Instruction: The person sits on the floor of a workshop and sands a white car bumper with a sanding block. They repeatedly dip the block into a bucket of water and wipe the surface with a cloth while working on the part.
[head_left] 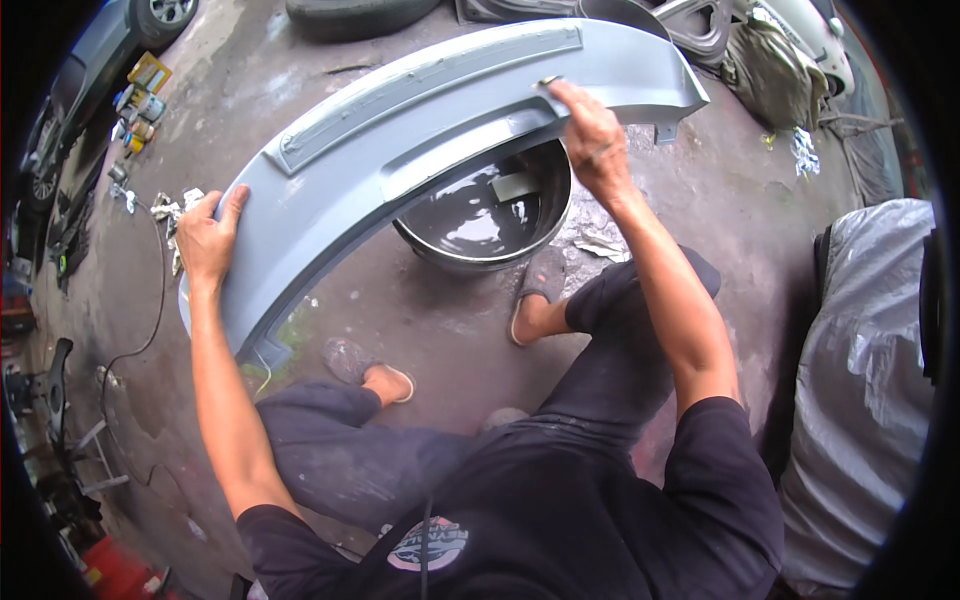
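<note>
A long, curved grey car bumper (345,165) lies slantwise ahead of me, over the far side of a round black basin (478,263). My left hand (208,240) grips its left end, the thumb on top and the fingers at the outer edge. Toward the bumper's right part, my right hand (597,145) is closed, its fingertips pressing a small dark piece with a pale edge to the surface; its kind is too small to tell. Water (465,215) with bright reflections stands in the basin, and a pale rectangular piece (514,187) shows there.
Several cans (140,105) stand at the far left. A tire (360,15) lies beyond the bumper. A silver cover (865,370) drapes something large at the right. A thin cable (160,290) runs along the left floor. Crumpled paper (602,246) lies right of the basin.
</note>
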